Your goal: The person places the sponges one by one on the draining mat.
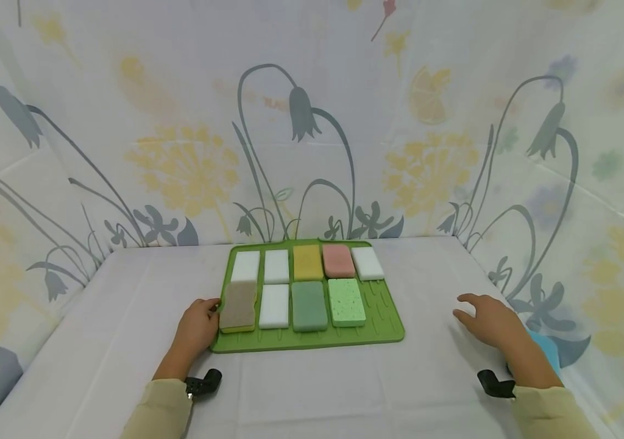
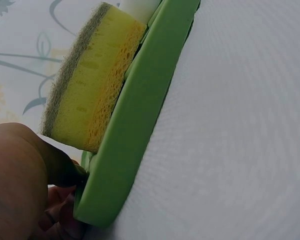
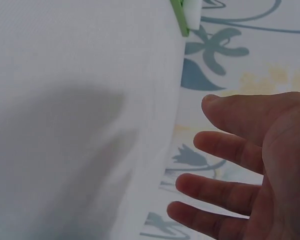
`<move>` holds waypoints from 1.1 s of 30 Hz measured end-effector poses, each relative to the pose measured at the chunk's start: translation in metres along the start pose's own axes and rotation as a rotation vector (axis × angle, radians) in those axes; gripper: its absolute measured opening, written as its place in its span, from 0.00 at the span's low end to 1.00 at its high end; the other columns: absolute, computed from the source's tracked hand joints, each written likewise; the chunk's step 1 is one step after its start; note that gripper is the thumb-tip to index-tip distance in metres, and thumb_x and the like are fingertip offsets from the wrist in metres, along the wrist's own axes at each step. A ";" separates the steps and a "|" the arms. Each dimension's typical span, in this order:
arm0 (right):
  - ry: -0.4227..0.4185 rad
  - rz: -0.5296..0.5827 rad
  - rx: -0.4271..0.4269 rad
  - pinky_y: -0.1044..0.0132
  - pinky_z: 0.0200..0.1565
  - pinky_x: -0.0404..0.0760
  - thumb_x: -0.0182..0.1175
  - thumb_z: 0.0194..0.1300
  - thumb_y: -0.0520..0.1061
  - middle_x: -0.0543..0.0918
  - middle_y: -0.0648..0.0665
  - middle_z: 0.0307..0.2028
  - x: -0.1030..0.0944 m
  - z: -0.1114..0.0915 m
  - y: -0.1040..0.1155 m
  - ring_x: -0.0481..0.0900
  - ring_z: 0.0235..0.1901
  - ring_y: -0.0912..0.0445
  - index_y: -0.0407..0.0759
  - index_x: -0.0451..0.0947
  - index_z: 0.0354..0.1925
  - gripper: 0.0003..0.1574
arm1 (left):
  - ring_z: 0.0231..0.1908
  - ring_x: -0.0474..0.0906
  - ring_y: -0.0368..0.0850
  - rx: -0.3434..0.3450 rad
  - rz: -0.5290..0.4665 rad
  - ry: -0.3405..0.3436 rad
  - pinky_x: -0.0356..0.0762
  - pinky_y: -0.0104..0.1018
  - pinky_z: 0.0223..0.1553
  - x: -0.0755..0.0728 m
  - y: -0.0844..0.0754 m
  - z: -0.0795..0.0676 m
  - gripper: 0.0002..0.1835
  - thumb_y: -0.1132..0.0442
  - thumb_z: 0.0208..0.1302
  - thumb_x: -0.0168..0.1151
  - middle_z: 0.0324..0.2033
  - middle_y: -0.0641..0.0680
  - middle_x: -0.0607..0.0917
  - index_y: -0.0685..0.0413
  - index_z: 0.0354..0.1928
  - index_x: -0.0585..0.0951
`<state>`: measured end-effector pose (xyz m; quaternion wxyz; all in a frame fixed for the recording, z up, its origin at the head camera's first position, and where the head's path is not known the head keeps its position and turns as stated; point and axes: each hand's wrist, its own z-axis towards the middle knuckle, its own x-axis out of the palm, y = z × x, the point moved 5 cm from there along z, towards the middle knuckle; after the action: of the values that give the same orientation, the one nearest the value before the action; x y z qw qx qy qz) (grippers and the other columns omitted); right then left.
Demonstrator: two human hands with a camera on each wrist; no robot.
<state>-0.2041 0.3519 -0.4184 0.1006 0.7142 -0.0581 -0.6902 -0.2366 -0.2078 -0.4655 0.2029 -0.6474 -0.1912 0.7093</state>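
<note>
A green ribbed tray (image 1: 383, 311) lies on the white table with two rows of sponges on it. My left hand (image 1: 195, 326) pinches the tray's left edge, with the thumb on the rim and the fingers under it in the left wrist view. Right beside that thumb sits a yellow sponge with a grey scouring top (image 2: 85, 80). To its right in the front row are a white sponge (image 1: 274, 306), a green sponge (image 1: 309, 306) and a speckled light green sponge (image 1: 347, 303). My right hand (image 1: 490, 320) hovers over the table right of the tray, its fingers spread and holding nothing.
The back row has white sponges (image 1: 367, 263), a yellow sponge (image 1: 308, 262) and a pink sponge (image 1: 338, 261). A blue thing (image 1: 548, 350) shows partly behind my right forearm. Flower-printed cloth (image 1: 312, 171) hangs behind the table and along both sides.
</note>
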 end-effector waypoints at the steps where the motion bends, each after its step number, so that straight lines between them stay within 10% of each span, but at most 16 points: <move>1: 0.000 -0.005 0.007 0.38 0.41 0.76 0.54 0.68 0.55 0.78 0.25 0.53 -0.001 -0.002 -0.003 0.75 0.51 0.29 0.34 0.72 0.60 0.32 | 0.46 0.79 0.58 -0.001 0.000 -0.001 0.77 0.53 0.47 0.000 0.000 0.000 0.20 0.67 0.67 0.49 0.45 0.66 0.80 0.69 0.59 0.76; 33: -0.029 -0.120 0.077 0.32 0.42 0.73 0.65 0.58 0.60 0.67 0.14 0.53 0.001 -0.050 -0.049 0.69 0.47 0.19 0.31 0.75 0.54 0.39 | 0.47 0.78 0.60 0.003 0.008 0.004 0.76 0.54 0.48 0.000 0.000 -0.002 0.21 0.67 0.67 0.49 0.46 0.67 0.80 0.69 0.59 0.75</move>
<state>-0.1570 0.4024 -0.4289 0.0307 0.7096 -0.0430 -0.7026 -0.2350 -0.2081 -0.4656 0.2014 -0.6493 -0.1871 0.7091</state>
